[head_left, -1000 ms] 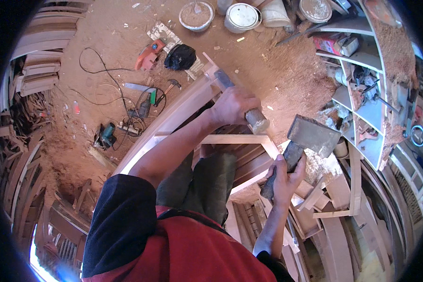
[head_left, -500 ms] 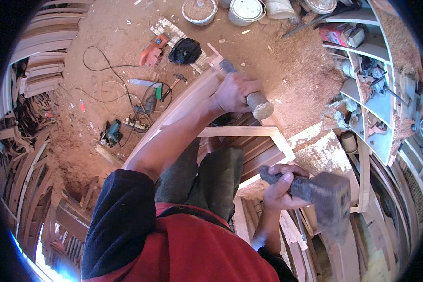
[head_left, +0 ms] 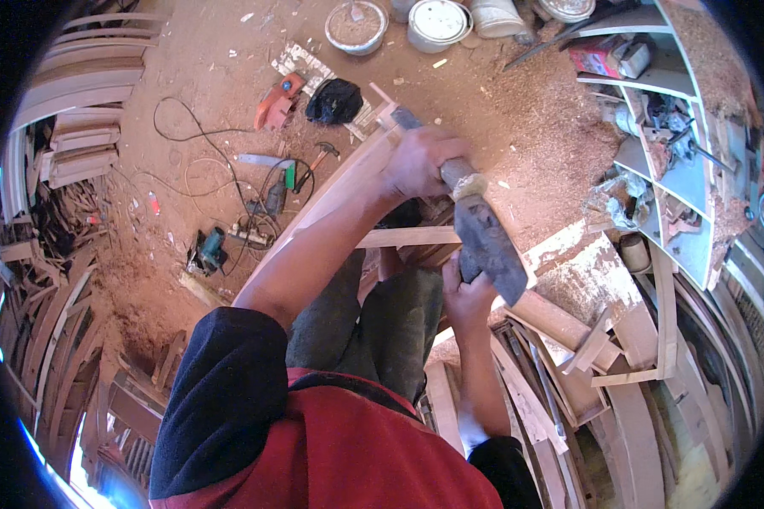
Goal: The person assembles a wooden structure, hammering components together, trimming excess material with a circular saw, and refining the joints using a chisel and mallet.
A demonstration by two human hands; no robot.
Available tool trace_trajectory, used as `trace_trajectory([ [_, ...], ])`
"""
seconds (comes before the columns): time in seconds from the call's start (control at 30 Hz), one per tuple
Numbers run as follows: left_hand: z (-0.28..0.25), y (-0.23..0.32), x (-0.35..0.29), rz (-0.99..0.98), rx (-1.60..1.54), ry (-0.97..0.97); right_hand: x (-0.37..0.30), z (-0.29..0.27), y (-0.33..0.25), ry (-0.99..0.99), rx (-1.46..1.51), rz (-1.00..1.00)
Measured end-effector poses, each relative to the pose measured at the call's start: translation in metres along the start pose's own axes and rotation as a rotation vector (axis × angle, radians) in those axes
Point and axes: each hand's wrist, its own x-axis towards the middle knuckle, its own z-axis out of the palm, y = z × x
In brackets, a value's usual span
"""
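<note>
My left hand (head_left: pixel 429 161) is closed round a chisel (head_left: pixel 458 174), its blade end pointing to the far left over a pale wooden workpiece (head_left: pixel 348 182). In my right hand (head_left: pixel 471 299) is a mallet (head_left: pixel 490 246) with a dark, worn head. The mallet head meets the butt of the chisel handle, or lies very close to it. My right fingers are partly hidden behind the mallet. Below my left hand runs a pale crosspiece (head_left: pixel 416 237) of a wooden frame. The chisel's cutting edge cannot be made out.
On the dusty floor lie an orange power tool (head_left: pixel 278 102), a black bag (head_left: pixel 334 101), a hammer (head_left: pixel 324 153), a teal power tool (head_left: pixel 207 249) and tangled cords. Buckets (head_left: pixel 440 23) stand at the far side. A shelf unit (head_left: pixel 688 182) and stacked timber (head_left: pixel 645 424) fill the right.
My right hand has swung the mallet from the lower right up and left to the chisel's butt. My left hand keeps its hold on the chisel in nearly the same place.
</note>
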Motion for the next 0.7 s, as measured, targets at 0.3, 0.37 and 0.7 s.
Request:
trace_trajectory([
  [0.3, -0.003, -0.003, 0.002, -0.015, 0.03, -0.049, 0.004, 0.006, -0.007, 0.016, 0.171, -0.033],
  [0.37, -0.004, -0.003, -0.001, -0.008, 0.022, -0.047, 0.015, 0.003, -0.018, -0.123, -0.065, 0.073],
  [0.7, -0.017, -0.027, -0.015, -0.144, 0.072, -0.038, 0.027, 0.009, -0.009, -0.301, -0.122, 0.183],
])
